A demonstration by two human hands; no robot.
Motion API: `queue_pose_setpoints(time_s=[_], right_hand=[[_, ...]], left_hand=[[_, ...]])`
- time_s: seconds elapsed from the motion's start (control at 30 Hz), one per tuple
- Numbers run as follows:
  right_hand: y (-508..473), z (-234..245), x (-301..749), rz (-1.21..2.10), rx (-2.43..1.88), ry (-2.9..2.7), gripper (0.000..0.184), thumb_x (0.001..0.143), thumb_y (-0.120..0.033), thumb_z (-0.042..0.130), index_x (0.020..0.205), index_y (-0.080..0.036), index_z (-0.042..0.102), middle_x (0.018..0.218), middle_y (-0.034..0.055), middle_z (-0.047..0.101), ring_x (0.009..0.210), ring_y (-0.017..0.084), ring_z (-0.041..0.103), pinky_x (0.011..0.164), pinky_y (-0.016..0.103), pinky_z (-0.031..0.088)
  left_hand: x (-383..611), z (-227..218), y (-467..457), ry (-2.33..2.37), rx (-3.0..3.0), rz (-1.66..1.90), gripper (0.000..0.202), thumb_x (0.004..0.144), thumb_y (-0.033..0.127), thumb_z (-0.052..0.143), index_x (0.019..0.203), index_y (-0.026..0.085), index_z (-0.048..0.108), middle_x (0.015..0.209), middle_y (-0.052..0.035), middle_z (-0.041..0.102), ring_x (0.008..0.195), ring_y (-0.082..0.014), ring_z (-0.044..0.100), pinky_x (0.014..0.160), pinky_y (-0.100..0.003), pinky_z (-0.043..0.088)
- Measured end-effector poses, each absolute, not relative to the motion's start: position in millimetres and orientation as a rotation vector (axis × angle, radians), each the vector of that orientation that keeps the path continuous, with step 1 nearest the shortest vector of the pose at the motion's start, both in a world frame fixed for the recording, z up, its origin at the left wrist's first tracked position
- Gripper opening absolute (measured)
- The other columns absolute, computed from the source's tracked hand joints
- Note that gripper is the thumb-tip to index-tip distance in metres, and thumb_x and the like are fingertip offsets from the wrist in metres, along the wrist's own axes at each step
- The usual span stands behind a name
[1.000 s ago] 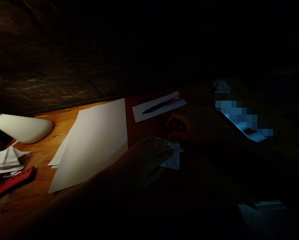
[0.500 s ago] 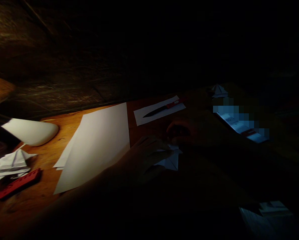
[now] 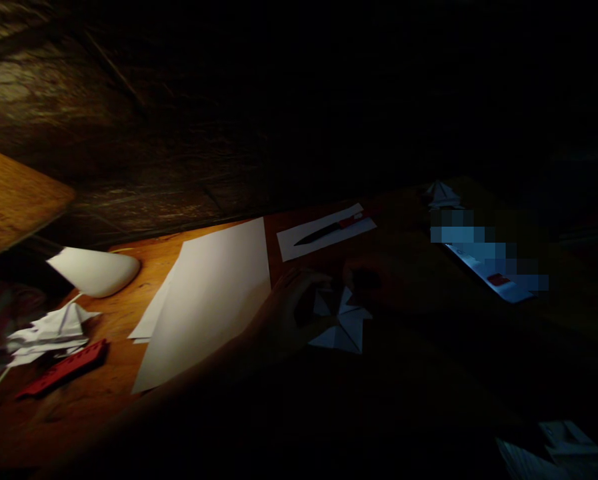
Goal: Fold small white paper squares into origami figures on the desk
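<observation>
A small folded white paper piece lies on the dim wooden desk. My left hand rests at its left edge with the fingers curled onto the paper. My right hand sits in deep shadow at the paper's upper right corner, fingers bent and pinched against it. Both forearms are almost lost in the dark.
Large white sheets lie left of my hands. A red-handled knife rests on a paper strip. A white lamp shade, folded paper shapes, a red ruler, a lit phone and another paper shape surround them.
My left hand has drawn back to the left, uncovering more of the folded paper. The view has shifted so everything sits further right and lower.
</observation>
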State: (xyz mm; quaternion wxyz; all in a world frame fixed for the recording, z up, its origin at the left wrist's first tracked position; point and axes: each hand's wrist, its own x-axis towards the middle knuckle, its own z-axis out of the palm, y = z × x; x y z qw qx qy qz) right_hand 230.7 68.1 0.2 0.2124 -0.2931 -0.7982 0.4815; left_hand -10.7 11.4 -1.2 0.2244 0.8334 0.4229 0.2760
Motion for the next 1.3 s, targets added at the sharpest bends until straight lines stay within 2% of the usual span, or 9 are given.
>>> queue_pose_setpoints(time_s=[0.1, 0.2, 0.37, 0.53, 0.7, 0.9, 1.03, 1.17, 1.3], right_hand=[[57.6, 8.3, 224.1, 1.439, -0.785, -2.072, 0.007, 0.086, -0.013, 0.064, 0.083, -0.019, 0.06, 0.085, -0.0012, 0.061, 0.078, 0.013, 0.057, 0.07, 0.026, 0.044], [47.8, 14.9, 219.1, 1.537, -0.792, -1.871, 0.009, 0.089, -0.024, 0.068, 0.089, -0.019, 0.061, 0.087, -0.0007, 0.061, 0.079, 0.013, 0.058, 0.069, 0.026, 0.045], [44.9, 13.6, 220.0, 1.689, -0.806, -1.729, 0.04, 0.081, -0.039, 0.081, 0.112, -0.021, 0.062, 0.094, -0.0002, 0.064, 0.079, 0.014, 0.06, 0.066, 0.026, 0.047], [48.6, 0.6, 216.4, 1.551, -0.98, -1.861, 0.023, 0.083, -0.039, 0.079, 0.089, -0.019, 0.07, 0.09, 0.0027, 0.071, 0.083, 0.018, 0.067, 0.072, 0.031, 0.05], [42.9, 2.3, 213.4, 1.472, -0.914, -1.811, 0.012, 0.087, -0.031, 0.074, 0.093, -0.022, 0.073, 0.091, 0.0024, 0.073, 0.082, 0.018, 0.068, 0.071, 0.03, 0.052], [38.3, 19.3, 222.6, 0.92, -0.647, -2.014, 0.007, 0.09, -0.03, 0.072, 0.086, -0.024, 0.072, 0.092, 0.0032, 0.069, 0.083, 0.017, 0.065, 0.071, 0.031, 0.049], [47.0, 22.0, 228.8, 0.777, -0.645, -2.295, 0.012, 0.09, -0.026, 0.066, 0.079, -0.025, 0.07, 0.091, 0.0044, 0.067, 0.082, 0.019, 0.063, 0.072, 0.035, 0.047], [55.1, 20.9, 235.1, 0.809, -0.65, -2.534, 0.016, 0.082, -0.018, 0.068, 0.089, -0.029, 0.076, 0.105, 0.0065, 0.071, 0.096, 0.026, 0.064, 0.077, 0.039, 0.045], [56.9, 23.0, 241.5, 0.884, -0.588, -2.624, 0.025, 0.077, -0.014, 0.071, 0.091, -0.032, 0.079, 0.109, 0.0061, 0.073, 0.1, 0.028, 0.065, 0.08, 0.042, 0.045]], left_hand=[[-9.2, 3.3, 8.8, 1.237, 2.125, 0.858, 0.045, 0.081, 0.035, 0.081, 0.121, 0.022, 0.063, 0.109, -0.0045, 0.073, 0.1, -0.0234, 0.068, 0.087, -0.04, 0.056], [-7.8, 7.0, 6.0, 1.208, 1.941, 0.767, 0.019, 0.084, 0.033, 0.076, 0.095, 0.018, 0.069, 0.078, 0.0006, 0.069, 0.069, -0.0148, 0.063, 0.06, -0.025, 0.05], [-6.1, 5.4, 8.1, 1.235, 1.681, 0.894, 0.02, 0.082, 0.035, 0.075, 0.079, 0.017, 0.066, 0.063, 0.0034, 0.061, 0.055, -0.01, 0.052, 0.047, -0.019, 0.038], [-5.6, -1.1, 10.5, 1.232, 1.596, 0.981, 0.023, 0.084, 0.039, 0.074, 0.088, 0.017, 0.069, 0.074, -0.0017, 0.07, 0.063, -0.0145, 0.063, 0.051, -0.023, 0.048], [-4.6, 2.5, 8.1, 1.227, 1.758, 1.011, 0.017, 0.085, 0.034, 0.071, 0.083, 0.017, 0.068, 0.07, 0.0004, 0.066, 0.062, -0.0124, 0.059, 0.052, -0.022, 0.046], [-8.7, 9.8, 9.5, 1.025, 2.278, 1.291, 0.011, 0.082, 0.021, 0.075, 0.092, 0.021, 0.07, 0.095, -0.0025, 0.072, 0.086, -0.0166, 0.067, 0.074, -0.032, 0.055], [-23.5, 6.7, 17.8, 0.874, 2.643, 0.995, 0.034, 0.08, 0.01, 0.062, 0.109, 0.025, 0.07, 0.106, -0.0036, 0.074, 0.102, -0.0218, 0.067, 0.094, -0.044, 0.053], [-36.7, -1.1, 26.1, 0.654, 2.799, 0.737, 0.064, 0.074, 0.0, 0.052, 0.128, 0.031, 0.066, 0.119, -0.0023, 0.073, 0.11, -0.0225, 0.066, 0.098, -0.045, 0.052], [-38.4, 0.2, 25.6, 0.555, 2.87, 0.518, 0.07, 0.077, 0.001, 0.055, 0.137, 0.035, 0.061, 0.126, -0.002, 0.072, 0.116, -0.0237, 0.063, 0.104, -0.047, 0.049]])
